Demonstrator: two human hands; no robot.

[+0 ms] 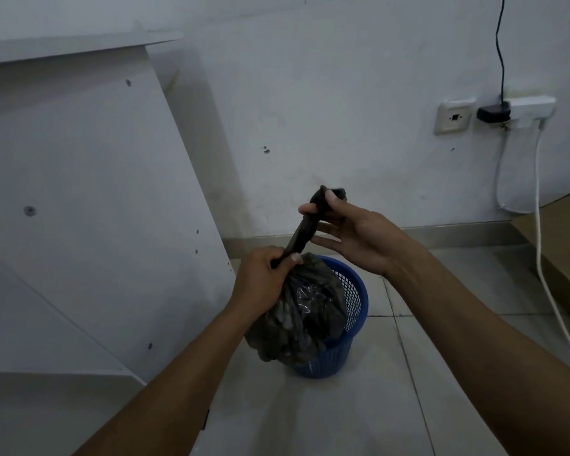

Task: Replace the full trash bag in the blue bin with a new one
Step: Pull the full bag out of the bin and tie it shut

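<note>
Full trash bag point(305, 311): dark, bulging, lifted partly out of the blue bin point(346, 320), its bottom overhanging the bin's left rim
Twisted neck point(305, 230): long axis runs up and to the right, from the bag's gathered top
Left hand point(265, 276): fist closed around the neck's base, touching the bag's top, nearer the load
Right hand point(352, 236): thumb and forefinger pinching the neck's upper end, other fingers spread
Likely next: knotting the neck, judging by the two-point hold

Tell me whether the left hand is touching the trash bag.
Touching. The head view shows the left hand fisted around the twisted neck of the dark trash bag, just above its bulging body.
</note>
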